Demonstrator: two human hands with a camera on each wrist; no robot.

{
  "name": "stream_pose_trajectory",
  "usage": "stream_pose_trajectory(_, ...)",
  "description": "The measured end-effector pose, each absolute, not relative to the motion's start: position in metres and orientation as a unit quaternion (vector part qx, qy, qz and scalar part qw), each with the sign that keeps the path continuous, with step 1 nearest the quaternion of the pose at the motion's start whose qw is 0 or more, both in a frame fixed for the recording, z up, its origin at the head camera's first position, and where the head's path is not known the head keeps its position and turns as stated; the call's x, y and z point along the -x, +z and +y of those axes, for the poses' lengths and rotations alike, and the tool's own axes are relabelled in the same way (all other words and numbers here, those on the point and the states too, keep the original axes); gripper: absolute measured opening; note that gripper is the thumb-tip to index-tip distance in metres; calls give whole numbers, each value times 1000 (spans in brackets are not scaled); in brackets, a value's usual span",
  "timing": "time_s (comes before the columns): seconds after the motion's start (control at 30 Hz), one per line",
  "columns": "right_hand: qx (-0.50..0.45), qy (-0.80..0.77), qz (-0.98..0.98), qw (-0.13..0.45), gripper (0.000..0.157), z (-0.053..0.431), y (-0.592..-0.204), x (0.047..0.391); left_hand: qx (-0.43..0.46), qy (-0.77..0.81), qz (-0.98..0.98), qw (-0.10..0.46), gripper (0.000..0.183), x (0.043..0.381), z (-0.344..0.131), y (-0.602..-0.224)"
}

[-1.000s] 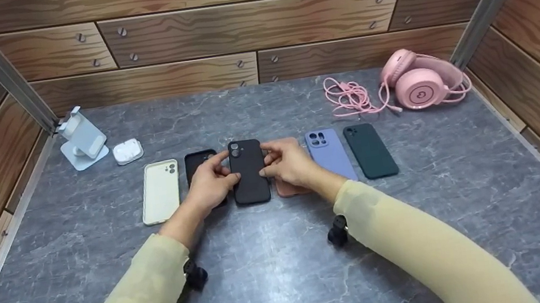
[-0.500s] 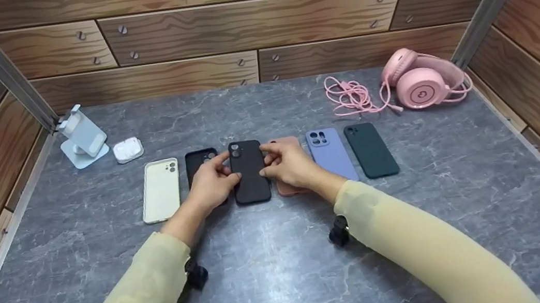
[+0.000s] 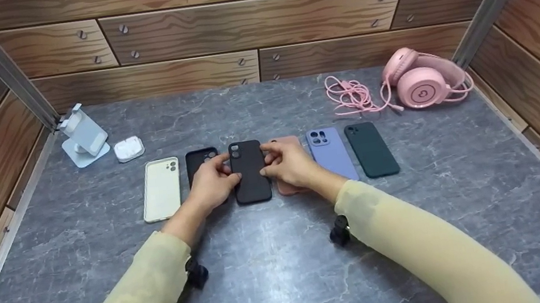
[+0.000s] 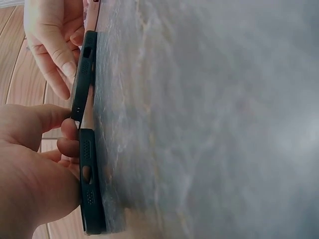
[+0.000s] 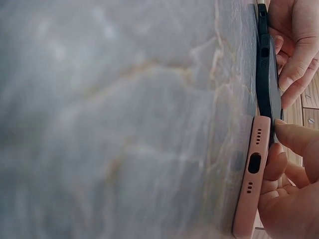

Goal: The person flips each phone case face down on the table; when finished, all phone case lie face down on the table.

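Note:
A black phone case [image 3: 252, 180] with camera cutouts at its upper left lies mid-row, back side up. My left hand [image 3: 209, 183] holds its left edge between thumb and fingers, and my right hand [image 3: 292, 164] does the same at the right edge. In the left wrist view, the held black case [image 4: 83, 74] looks slightly tilted off the table. Under my left hand lies another black phone case [image 3: 193, 162], hollow side up. A pink phone case [image 5: 253, 169] sits beneath my right hand, partly hidden by it in the head view.
Leftmost in the row is a cream phone case [image 3: 161, 192]; purple [image 3: 334, 156] and dark green [image 3: 373, 151] cases lie at the right. Behind stand a pale blue stand [image 3: 84, 137], a white earphone box [image 3: 129, 149] and pink headphones [image 3: 422, 84] with a coiled cable [image 3: 354, 96].
Both hands stay at the same edges of the black phone case. The whole head view has shifted very slightly; nothing else visibly differs.

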State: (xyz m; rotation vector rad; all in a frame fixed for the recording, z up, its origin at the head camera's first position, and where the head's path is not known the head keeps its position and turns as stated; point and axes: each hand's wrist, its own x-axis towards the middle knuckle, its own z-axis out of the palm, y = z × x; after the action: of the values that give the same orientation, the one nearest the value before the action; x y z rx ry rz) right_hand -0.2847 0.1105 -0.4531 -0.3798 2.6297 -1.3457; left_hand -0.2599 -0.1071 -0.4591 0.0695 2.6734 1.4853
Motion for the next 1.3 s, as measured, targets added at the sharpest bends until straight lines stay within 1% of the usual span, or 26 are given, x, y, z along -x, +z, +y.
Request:
stream_pose_trajectory(0.27, 126, -455, 878, 82, 62, 110, -450, 284, -31, 479, 877, 35, 54, 260, -108, -456)
stream_pose_trajectory(0.47, 126, -491, 859, 77, 58, 110, -447, 286, -36, 517, 854, 38, 51, 258, -113, -452)
stream_pose_trajectory(0.53, 125, -501, 853, 75, 56, 110, -445, 286, -41, 531, 846, 31, 49, 258, -117, -450)
stream_pose_trajectory(0.73, 122, -505, 852, 70, 53, 101, -437, 283, -42, 539, 841, -14, 43, 258, -142, -439)
stream_pose_trajectory(0.97, 114, -530, 836, 88, 51, 82, -432, 279, -18, 534, 845, -34, 42, 257, -177, -438)
stream_pose_trajectory(1.17, 117, -538, 829, 98, 50, 63, -435, 275, -17, 546, 838, -22, 43, 256, -192, -447)
stream_pose_trajectory(1.3, 122, -528, 834, 106, 54, 51, -435, 273, -10, 526, 851, -12, 45, 257, -195, -451)
